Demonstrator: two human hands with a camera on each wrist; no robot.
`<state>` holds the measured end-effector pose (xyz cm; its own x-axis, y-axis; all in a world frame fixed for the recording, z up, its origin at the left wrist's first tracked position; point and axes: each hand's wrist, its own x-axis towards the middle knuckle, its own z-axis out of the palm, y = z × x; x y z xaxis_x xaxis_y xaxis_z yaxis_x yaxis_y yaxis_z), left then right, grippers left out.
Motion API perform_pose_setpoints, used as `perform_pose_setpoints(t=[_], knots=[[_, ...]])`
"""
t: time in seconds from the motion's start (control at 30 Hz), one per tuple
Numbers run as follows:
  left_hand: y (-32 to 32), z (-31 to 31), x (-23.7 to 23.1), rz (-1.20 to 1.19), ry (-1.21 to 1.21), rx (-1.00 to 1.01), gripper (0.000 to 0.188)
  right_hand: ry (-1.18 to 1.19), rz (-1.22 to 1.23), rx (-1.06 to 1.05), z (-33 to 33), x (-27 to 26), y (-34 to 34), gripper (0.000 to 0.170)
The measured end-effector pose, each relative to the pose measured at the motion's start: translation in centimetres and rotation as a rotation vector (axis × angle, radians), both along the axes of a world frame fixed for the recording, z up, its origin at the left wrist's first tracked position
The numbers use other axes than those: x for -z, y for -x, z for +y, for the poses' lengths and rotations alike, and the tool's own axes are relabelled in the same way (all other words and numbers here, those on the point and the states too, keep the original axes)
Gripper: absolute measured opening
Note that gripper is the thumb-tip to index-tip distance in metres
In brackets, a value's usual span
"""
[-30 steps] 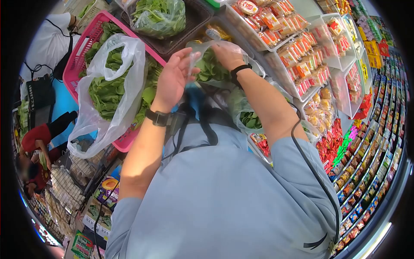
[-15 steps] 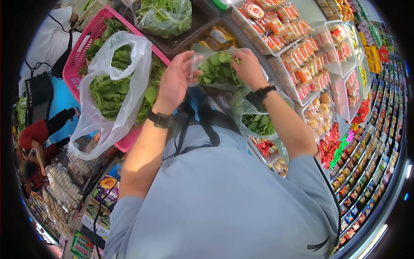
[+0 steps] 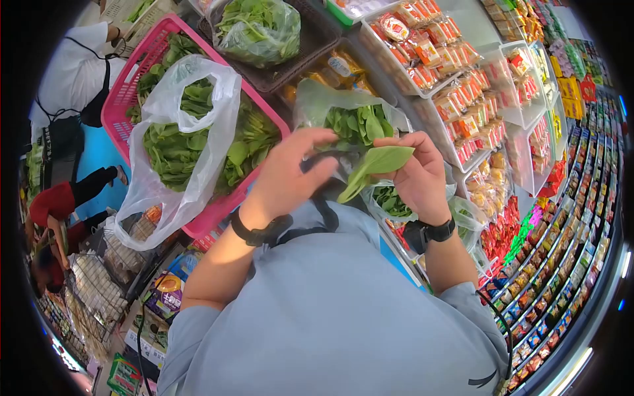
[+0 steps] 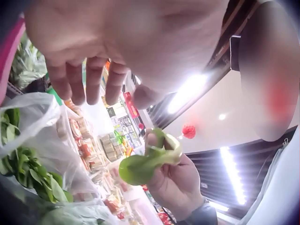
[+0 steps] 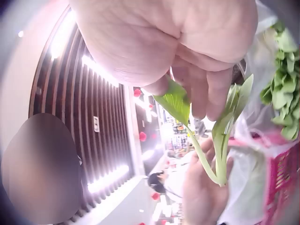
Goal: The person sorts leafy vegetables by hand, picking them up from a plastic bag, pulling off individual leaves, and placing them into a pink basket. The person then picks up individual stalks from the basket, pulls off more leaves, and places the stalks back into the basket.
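Green and tender, the leafy sprig (image 3: pixel 371 167) looks light and easily bruised, so I'd favour its firmer stem (image 5: pixel 221 161) for a hold. From my distant seat, I see the right hand (image 3: pixel 422 181) pinching its leafy end (image 3: pixel 394 160) — stem slanting toward the left hand (image 3: pixel 287 173), whose loosely spread fingers hold nothing.

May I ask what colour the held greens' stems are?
The stems are pale green, shown best in the right wrist view.
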<state>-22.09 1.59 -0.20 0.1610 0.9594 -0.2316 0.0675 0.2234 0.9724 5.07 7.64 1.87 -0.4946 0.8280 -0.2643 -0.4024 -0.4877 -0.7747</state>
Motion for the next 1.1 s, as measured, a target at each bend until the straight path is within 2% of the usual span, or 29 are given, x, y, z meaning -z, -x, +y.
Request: perform_pose_setpoints(t=[0.03,0.07,0.17,0.33,0.43,0.53,0.63,0.73,0.83,0.87,0.97,1.1], knots=[[-0.5,0.1,-0.5,-0.195,0.101,0.056,0.043,0.039,0.088,0.008,-0.1,-0.6,0.2,0.015],[-1.5,0.0,0.3,-0.573,0.145,0.015,0.042,0.028,0.102,0.002,-0.2,-0.9,0.3,0.017],[-1.6,0.8,-1.7,-0.491,0.265,0.139,0.042,-0.033,0.082,0.027,-0.2,-1.9,0.8,0.023],[-1.9,1.3,-1.7,-0.593,0.236,-0.076,0.030,-0.174,-0.161,0.289,0.0,-3.8,1.7,0.038],[-1.8,1.5,-2.2,-0.562,0.198,-0.123,0.032,-0.268,-0.360,0.355,0.0,-2.6,0.7,0.045],[-1.9,1.4,-2.1,-0.581,0.172,-0.143,0.034,-0.129,-0.449,0.235,-0.5,-2.3,1.8,0.051],[-2.1,1.3,-2.0,-0.539,0.097,-0.142,0.031,0.007,-0.309,0.071,-1.1,-2.6,3.1,0.056],[-1.9,0.6,-0.7,-0.394,0.008,-0.121,0.025,-0.071,-0.304,0.033,-1.2,-1.8,3.0,0.040],[-1.4,0.6,-0.9,0.084,-0.371,-0.042,0.021,-0.160,-0.177,0.010,-1.2,-1.1,2.7,0.027],[-1.5,0.5,-1.1,0.113,-0.395,-0.055,0.022,-0.185,-0.113,0.006,-1.2,-1.0,2.6,0.023],[-1.7,0.3,-1.5,0.180,-0.468,-0.080,0.025,-0.022,-0.074,0.009,-1.1,-0.8,2.2,0.023],[-1.5,0.4,-1.1,0.250,-0.593,-0.082,0.028,0.186,0.092,-0.039,-0.5,-3.0,2.3,0.026]])
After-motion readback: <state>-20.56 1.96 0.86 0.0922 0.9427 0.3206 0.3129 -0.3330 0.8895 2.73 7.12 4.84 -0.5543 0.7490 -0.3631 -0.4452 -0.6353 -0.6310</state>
